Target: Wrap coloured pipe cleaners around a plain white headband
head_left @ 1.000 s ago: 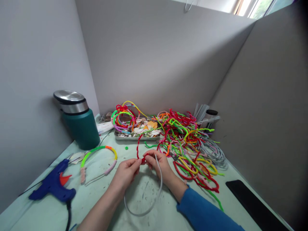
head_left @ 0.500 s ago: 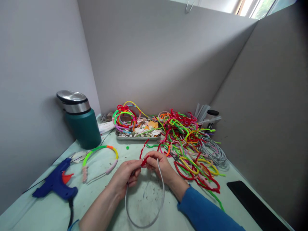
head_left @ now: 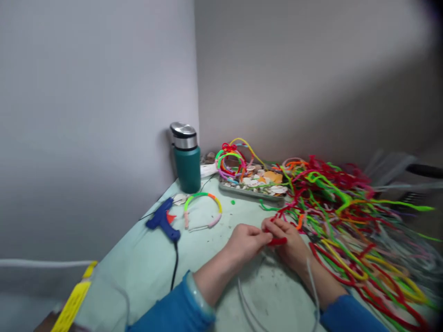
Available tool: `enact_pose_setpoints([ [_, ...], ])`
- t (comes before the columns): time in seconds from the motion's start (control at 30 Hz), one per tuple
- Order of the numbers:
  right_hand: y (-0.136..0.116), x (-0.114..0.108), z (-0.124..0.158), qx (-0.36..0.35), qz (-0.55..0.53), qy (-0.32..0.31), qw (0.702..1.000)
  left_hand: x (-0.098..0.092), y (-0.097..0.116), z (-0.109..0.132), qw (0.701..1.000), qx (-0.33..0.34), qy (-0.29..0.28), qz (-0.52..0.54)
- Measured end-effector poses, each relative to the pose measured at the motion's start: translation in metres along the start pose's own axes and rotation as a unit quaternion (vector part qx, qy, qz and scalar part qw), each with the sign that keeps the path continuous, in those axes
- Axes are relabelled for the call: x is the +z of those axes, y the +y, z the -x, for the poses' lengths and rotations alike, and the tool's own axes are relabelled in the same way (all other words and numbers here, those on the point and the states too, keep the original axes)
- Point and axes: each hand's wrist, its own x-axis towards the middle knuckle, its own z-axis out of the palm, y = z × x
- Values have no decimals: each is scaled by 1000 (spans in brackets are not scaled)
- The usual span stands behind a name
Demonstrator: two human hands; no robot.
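My left hand has thumb and fingers pinched on a short red pipe cleaner. My right hand closes on the same red piece from the other side, fingers curled over it. Below the hands hangs a thin grey headband hoop, blurred; where it meets the red piece is hidden by my fingers. Left of my hands, a headband wrapped in green, orange, yellow, lilac and pink lies on the table.
A blue glue gun with a black cable lies at left, before a green bottle. A metal tray holds shells and colourful hoops. A tangled pipe cleaner pile spreads right. A yellow label is at lower left.
The view has swung left, so everything sits farther right in it. Both hands stay together at the red pipe cleaner, and the lower left corner with the yellow label has come into view.
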Motion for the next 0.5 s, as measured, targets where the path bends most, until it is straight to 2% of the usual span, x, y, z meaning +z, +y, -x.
enact_pose_setpoints([
  [0.07,0,0,0,-12,8,13,1000,0,-3,-1,997,63,27,-41],
  [0.2,2,-3,-3,-11,-3,32,999,0,-7,-2,985,126,73,-89],
  [0.27,4,-5,-5,-4,-23,52,998,1,-8,-2,982,134,99,-91],
  [0.37,8,-8,-9,-15,-39,70,997,3,-8,-2,986,107,118,-58],
  [0.5,13,-8,-10,-37,-26,62,997,3,-5,0,979,160,124,-34],
])
